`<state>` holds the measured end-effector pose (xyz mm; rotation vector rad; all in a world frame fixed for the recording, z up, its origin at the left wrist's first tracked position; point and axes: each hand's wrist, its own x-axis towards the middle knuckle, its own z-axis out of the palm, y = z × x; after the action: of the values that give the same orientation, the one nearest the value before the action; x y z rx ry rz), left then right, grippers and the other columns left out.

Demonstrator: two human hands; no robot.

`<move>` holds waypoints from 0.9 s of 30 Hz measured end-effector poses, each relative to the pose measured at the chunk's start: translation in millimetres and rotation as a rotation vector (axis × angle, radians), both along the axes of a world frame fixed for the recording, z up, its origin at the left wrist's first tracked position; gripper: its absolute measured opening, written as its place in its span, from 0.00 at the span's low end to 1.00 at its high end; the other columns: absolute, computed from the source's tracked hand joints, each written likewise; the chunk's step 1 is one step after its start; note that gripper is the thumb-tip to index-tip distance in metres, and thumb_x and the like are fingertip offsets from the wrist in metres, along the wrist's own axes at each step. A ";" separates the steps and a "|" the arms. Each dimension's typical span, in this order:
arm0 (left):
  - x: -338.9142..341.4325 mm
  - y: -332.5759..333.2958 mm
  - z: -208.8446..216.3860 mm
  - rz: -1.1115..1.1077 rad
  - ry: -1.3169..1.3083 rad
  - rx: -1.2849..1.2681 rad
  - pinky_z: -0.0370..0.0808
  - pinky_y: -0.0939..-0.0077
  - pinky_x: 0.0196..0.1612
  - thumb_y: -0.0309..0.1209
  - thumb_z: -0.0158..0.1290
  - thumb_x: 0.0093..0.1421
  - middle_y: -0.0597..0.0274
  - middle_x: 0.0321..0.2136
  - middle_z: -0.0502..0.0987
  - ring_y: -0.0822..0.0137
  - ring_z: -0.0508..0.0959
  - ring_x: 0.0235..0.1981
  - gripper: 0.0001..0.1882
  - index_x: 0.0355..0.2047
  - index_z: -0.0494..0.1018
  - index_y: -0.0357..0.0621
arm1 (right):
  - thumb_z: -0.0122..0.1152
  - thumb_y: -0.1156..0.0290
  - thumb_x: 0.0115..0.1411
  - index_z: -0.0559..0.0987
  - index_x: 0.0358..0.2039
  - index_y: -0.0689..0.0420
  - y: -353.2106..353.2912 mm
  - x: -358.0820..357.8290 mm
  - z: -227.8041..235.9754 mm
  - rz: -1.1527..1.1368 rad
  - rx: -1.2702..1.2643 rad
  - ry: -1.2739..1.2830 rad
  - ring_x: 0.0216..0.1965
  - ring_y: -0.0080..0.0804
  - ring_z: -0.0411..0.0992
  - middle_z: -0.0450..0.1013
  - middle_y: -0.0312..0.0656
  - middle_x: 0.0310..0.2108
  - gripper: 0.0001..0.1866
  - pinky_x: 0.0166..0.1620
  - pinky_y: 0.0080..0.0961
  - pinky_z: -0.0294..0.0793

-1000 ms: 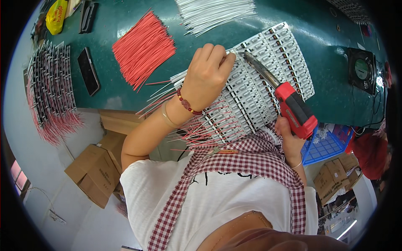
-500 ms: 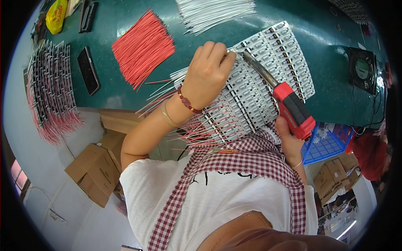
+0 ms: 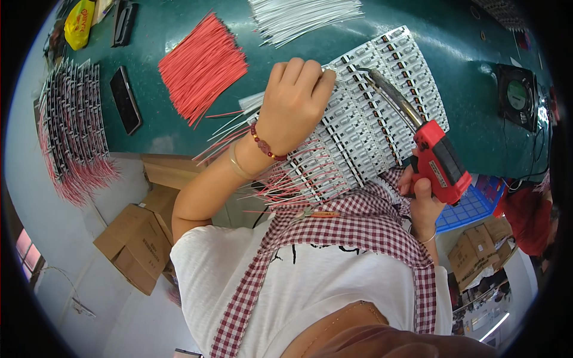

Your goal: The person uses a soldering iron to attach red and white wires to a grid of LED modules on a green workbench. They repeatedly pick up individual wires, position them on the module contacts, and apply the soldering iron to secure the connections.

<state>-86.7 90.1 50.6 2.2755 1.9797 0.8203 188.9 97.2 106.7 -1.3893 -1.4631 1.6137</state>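
Note:
My left hand (image 3: pixel 296 98) is closed in a pinch at the upper left edge of a panel of small circuit boards (image 3: pixel 370 119). Blurred white wires (image 3: pixel 253 102) stick out from its far-left side, apparently held in it. The fingertips are partly hidden behind the hand. My right hand (image 3: pixel 425 206) grips a red and black soldering gun (image 3: pixel 440 161), whose long metal tip points up and left over the panel, just above the boards. Red and white wires (image 3: pixel 310 167) are attached along the panel's lower left rows.
A pile of red wires (image 3: pixel 203 68) and a pile of white wires (image 3: pixel 304 18) lie on the green table. A phone (image 3: pixel 125 100) and wired boards (image 3: pixel 71 125) are on the left. A black device (image 3: pixel 516 96) stands right, above a blue basket (image 3: pixel 465 210).
The soldering gun has moved right and toward me, its tip drawing away from my left fingertips. My left hand shifted slightly, and the white wires by it are blurred.

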 end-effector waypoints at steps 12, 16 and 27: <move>8.2 -4.3 -4.7 -0.036 -0.090 -0.031 0.69 0.68 0.35 0.19 0.54 0.46 0.60 0.28 0.70 0.61 0.71 0.31 0.18 0.40 0.78 0.36 | 0.59 0.58 0.66 0.75 0.40 0.64 -12.8 13.8 -20.2 0.096 0.095 -0.197 0.20 0.21 0.66 0.71 0.38 0.22 0.19 0.25 0.19 0.65; 8.9 -3.4 -4.4 -0.039 -0.110 -0.009 0.69 0.68 0.35 0.19 0.54 0.47 0.60 0.28 0.70 0.61 0.71 0.31 0.17 0.40 0.78 0.36 | 0.58 0.59 0.66 0.75 0.30 0.62 -10.3 11.8 -19.2 0.129 0.144 -0.210 0.20 0.21 0.66 0.70 0.37 0.21 0.17 0.25 0.19 0.65; 10.9 -2.6 -5.7 -0.028 -0.086 -0.034 0.68 0.69 0.34 0.19 0.54 0.47 0.61 0.28 0.69 0.62 0.70 0.30 0.16 0.39 0.78 0.36 | 0.64 0.73 0.62 0.79 0.46 0.62 -12.2 32.8 -18.9 0.176 -0.001 -0.164 0.39 0.27 0.75 0.78 0.41 0.39 0.12 0.42 0.26 0.74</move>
<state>-75.8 87.5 44.9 2.2055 1.9061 0.8603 221.6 85.0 87.8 -1.4575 -1.7221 1.6377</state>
